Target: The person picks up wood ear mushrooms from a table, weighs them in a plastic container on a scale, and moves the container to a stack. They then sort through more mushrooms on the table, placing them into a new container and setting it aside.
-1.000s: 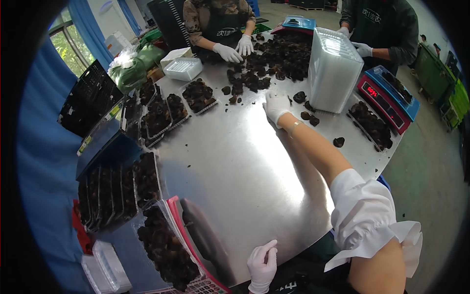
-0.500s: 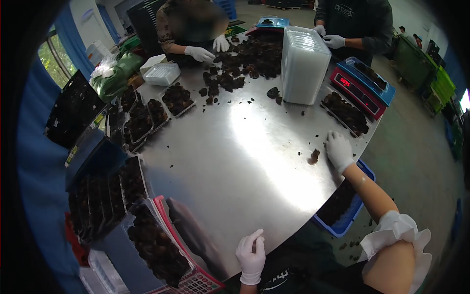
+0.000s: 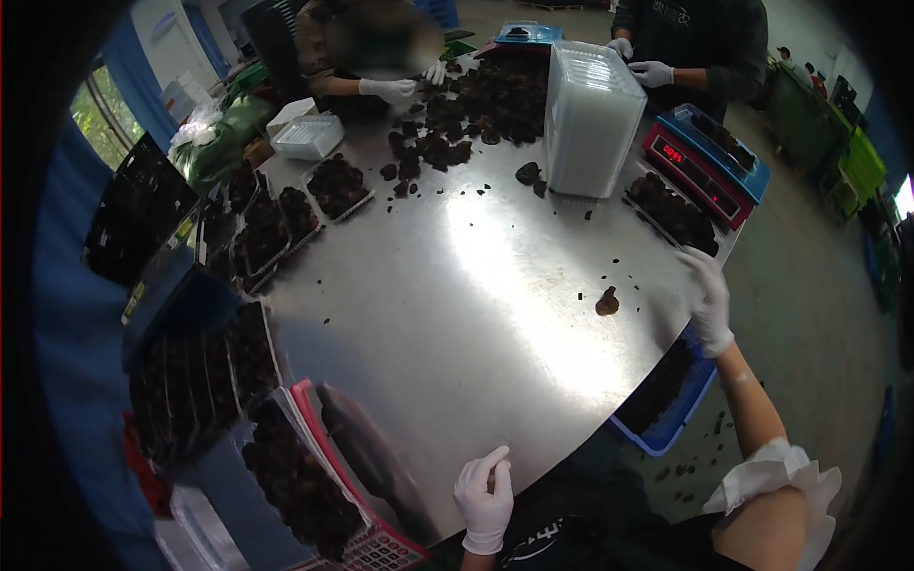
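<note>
At bottom centre, the left hand (image 3: 484, 502) was curled; whether its fingertips touched could not be told. Right of centre, an irregular, glossy brown piece (image 3: 607, 303) was seen on the metal table (image 3: 409, 324); farther right, the blurred right hand (image 3: 708, 303) was held open.

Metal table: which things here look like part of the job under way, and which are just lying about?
Probably in use:
- blue tub and filled tray, nearest the right hand
- dark pieces
- red scale
- tall stack of clear trays

Probably just lying about:
- green bag
- tiny crumbs
</note>
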The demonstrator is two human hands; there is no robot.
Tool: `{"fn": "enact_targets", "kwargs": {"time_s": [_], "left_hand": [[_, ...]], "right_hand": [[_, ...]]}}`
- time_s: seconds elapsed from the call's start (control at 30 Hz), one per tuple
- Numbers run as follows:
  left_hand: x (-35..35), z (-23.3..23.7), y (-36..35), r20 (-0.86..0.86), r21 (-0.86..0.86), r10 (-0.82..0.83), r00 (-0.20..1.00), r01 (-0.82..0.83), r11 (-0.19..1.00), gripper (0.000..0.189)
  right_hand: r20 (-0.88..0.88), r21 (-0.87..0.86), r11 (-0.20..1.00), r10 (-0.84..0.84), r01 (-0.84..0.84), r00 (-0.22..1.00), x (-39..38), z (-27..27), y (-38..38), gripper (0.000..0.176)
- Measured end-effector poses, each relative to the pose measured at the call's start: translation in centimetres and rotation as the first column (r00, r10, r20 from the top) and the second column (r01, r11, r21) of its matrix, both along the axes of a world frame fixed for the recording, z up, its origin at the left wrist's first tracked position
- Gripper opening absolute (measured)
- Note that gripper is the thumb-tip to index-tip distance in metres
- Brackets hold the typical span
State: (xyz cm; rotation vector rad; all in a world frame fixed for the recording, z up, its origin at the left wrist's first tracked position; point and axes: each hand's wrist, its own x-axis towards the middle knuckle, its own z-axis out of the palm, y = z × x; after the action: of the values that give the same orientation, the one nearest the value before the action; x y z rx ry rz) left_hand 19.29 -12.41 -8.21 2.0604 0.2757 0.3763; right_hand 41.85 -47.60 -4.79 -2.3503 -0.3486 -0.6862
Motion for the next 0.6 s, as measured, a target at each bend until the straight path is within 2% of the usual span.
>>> {"fn": "enact_targets", "kwargs": {"time_s": [0.03,0.07,0.1,0.17,0.2,0.23,0.27,0.3,0.33,0.37,0.4,0.43,0.5,0.53,0.6], "left_hand": [[0.1,0.1,-0.1,-0.008,0.021,0.003,1.000,-0.003,1.000,0.017],[0.2,0.0,-0.1,-0.007,0.026,0.008,1.000,-0.008,1.000,0.017],[0.2,-0.1,-0.1,-0.009,0.009,0.009,1.000,-0.009,1.000,0.017],[0.1,-0.3,-0.1,-0.010,0.004,0.024,1.000,-0.024,1.000,0.017],[0.1,-0.4,-0.2,-0.004,-0.004,0.028,1.000,-0.028,1.000,0.017],[0.1,-0.5,-0.3,0.001,-0.013,0.034,0.999,-0.034,0.999,0.018],[0.1,-0.6,-0.3,-0.004,-0.004,0.056,0.998,-0.056,0.998,0.018],[0.1,-0.5,-0.4,0.000,0.007,0.052,0.999,-0.052,0.999,0.018],[0.2,-0.4,-0.4,0.004,0.020,0.053,0.999,-0.053,0.998,0.018],[0.2,-0.3,-0.3,0.009,0.032,0.060,0.998,-0.060,0.998,0.018],[0.4,-0.1,-0.3,0.005,0.044,0.108,0.994,-0.108,0.993,0.018],[0.5,0.2,-0.2,0.002,0.018,0.071,0.997,-0.071,0.997,0.018],[0.3,0.5,0.0,0.015,0.019,0.015,1.000,-0.015,1.000,0.019],[0.1,0.4,0.1,0.012,0.027,0.058,0.998,-0.059,0.998,0.019],[0.2,-0.1,0.2,0.054,-0.005,0.008,0.999,-0.007,1.000,0.019]], "right_hand": [[-0.004,-0.031,0.992,0.122,-0.122,0.992,1.7,0.9,3.4,0.034],[-0.105,-0.083,0.965,0.238,-0.247,0.966,3.4,1.6,6.4,0.043],[-0.073,-0.119,0.924,0.357,-0.363,0.931,5.7,1.6,9.7,0.042],[-0.046,-0.197,0.882,0.429,-0.429,0.902,11.8,-0.8,15.0,0.048],[0.051,-0.360,0.850,0.430,-0.385,0.901,15.4,-1.6,17.2,0.048],[0.038,-0.339,0.883,0.359,-0.325,0.933,16.8,-0.6,19.7,0.048],[0.076,-0.398,0.885,0.295,-0.242,0.953,21.3,-2.4,20.9,0.044],[-0.028,-0.485,0.861,0.162,-0.155,0.986,27.5,-5.9,21.3,0.034],[0.178,-0.533,0.846,0.150,-0.033,0.973,31.0,-8.0,21.0,0.023],[-0.126,-0.659,0.751,-0.042,-0.052,0.991,30.4,-6.1,22.1,0.020],[-0.172,-0.691,0.721,-0.089,-0.056,0.981,30.4,-5.1,22.7,0.021],[-0.217,-0.643,0.762,-0.083,-0.079,0.973,30.3,-4.4,22.8,0.023],[-0.017,-0.543,0.836,0.076,-0.073,0.997,29.8,-5.1,22.5,0.024],[0.093,-0.485,0.868,0.170,-0.105,0.981,28.6,-4.8,22.5,0.025],[0.065,-0.413,0.866,0.337,-0.282,0.939,25.1,-3.1,23.0,0.026]]}}
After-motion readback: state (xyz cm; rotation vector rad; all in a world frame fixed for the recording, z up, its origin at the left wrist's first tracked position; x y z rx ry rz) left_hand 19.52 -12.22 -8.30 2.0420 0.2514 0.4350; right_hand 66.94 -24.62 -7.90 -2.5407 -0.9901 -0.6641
